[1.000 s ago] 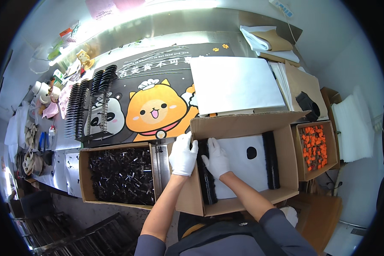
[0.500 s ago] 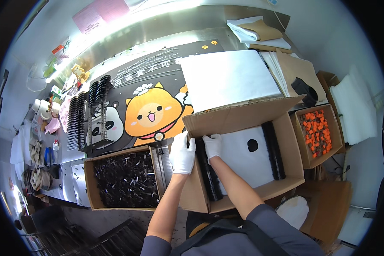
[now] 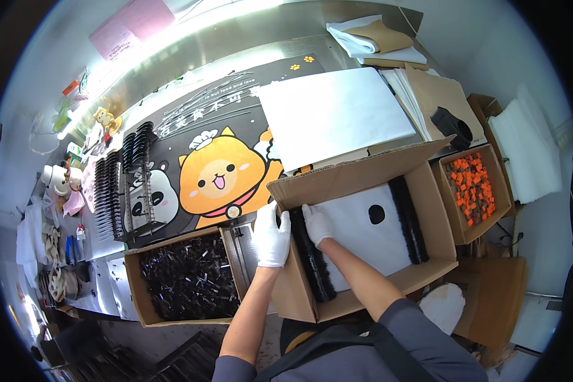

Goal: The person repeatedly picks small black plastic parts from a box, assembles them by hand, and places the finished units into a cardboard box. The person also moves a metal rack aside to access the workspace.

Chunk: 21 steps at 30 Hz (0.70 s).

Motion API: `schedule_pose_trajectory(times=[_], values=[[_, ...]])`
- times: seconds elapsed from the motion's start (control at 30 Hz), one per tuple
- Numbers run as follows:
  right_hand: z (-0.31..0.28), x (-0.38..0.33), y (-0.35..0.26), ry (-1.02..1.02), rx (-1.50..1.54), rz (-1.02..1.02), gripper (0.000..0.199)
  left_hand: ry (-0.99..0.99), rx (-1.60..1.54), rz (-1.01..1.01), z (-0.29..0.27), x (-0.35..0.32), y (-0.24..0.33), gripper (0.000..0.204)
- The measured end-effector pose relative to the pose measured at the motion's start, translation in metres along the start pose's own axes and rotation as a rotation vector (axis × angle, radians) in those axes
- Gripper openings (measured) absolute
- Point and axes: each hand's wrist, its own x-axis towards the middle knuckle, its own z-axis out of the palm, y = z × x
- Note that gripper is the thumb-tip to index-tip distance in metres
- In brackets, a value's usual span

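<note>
My white-gloved left hand (image 3: 272,240) is at the left wall of an open cardboard box (image 3: 363,159), thumb toward the box and fingers bent at its edge. Inside, my white-gloved right hand (image 3: 318,225) is closed at the far end of a row of thin black parts (image 3: 313,267) standing along the left wall; its fingertips are partly hidden. A second dark row (image 3: 407,219) runs along the right wall. Between the rows lies a white sheet (image 3: 353,232) with a round black spot (image 3: 376,214) on it.
An open carton of loose black pieces (image 3: 188,277) stands at left, a smaller one of orange pieces (image 3: 470,188) at right. Beyond lie white sheets (image 3: 334,114) on a cartoon-printed mat (image 3: 223,175). A rack of black curved parts (image 3: 137,149) stands at far left.
The whole view has shifted slightly. My right hand has turned a little, its fingers now lying more over the left black row. My left hand stays at the box's left wall.
</note>
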Motion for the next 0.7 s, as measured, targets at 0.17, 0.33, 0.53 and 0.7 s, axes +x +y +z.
schedule_pose_trajectory(times=[0.17,0.33,0.53,0.7], values=[[-0.03,-0.019,-0.047,-0.082,0.088,0.107,0.047,0.014,-0.027,-0.005,-0.001,-0.004,-0.004,0.032],[0.001,0.012,0.0,-0.056,0.273,0.08,0.041,-0.003,-0.039,-0.008,-0.001,-0.002,0.0,0.032],[0.006,0.01,0.015,0.162,0.528,0.092,0.035,0.014,-0.019,0.025,-0.001,-0.002,-0.004,0.032],[0.017,-0.032,-0.002,0.209,-0.218,-0.194,0.04,0.006,-0.036,-0.014,0.001,-0.001,-0.001,0.033]])
